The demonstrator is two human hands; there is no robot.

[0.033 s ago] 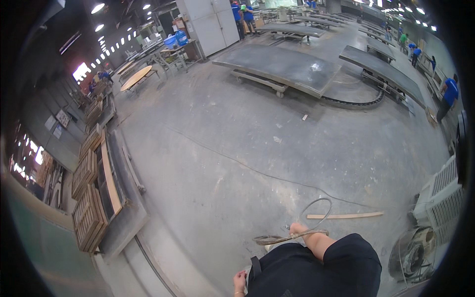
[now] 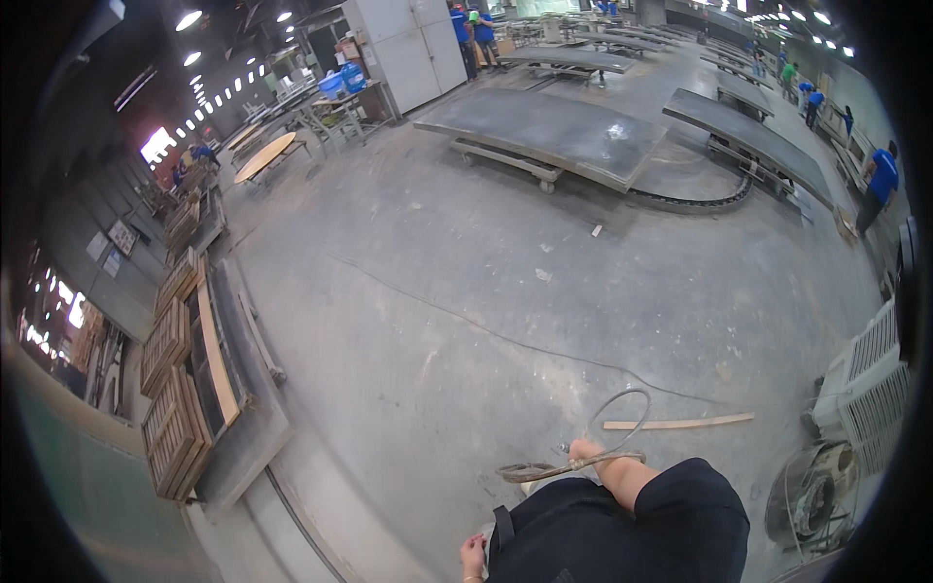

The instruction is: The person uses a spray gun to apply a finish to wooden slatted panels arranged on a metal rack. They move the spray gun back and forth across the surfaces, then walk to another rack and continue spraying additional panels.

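Note:
My right hand point(image 2: 585, 450) reaches forward over the concrete floor, its fingers closed on a coiled hose point(image 2: 532, 473). The grey-brown coils hang around my wrist and forearm, and one thin loop rises above them. A small metal end piece point(image 2: 565, 447) sticks out beside the fingers. My left hand point(image 2: 472, 556) is low beside my dark clothing, with its fingers curled. Something pale point(image 2: 488, 531) shows next to it, but whether the fingers hold it is hidden.
A wooden strip point(image 2: 680, 423) and a thin cable point(image 2: 486, 328) lie on the floor ahead. Slatted wooden frames point(image 2: 175, 432) lean at the left. A white louvred machine point(image 2: 870, 374) stands at the right. Beyond is a large slab on a wheeled cart point(image 2: 544, 131); several people work farther off.

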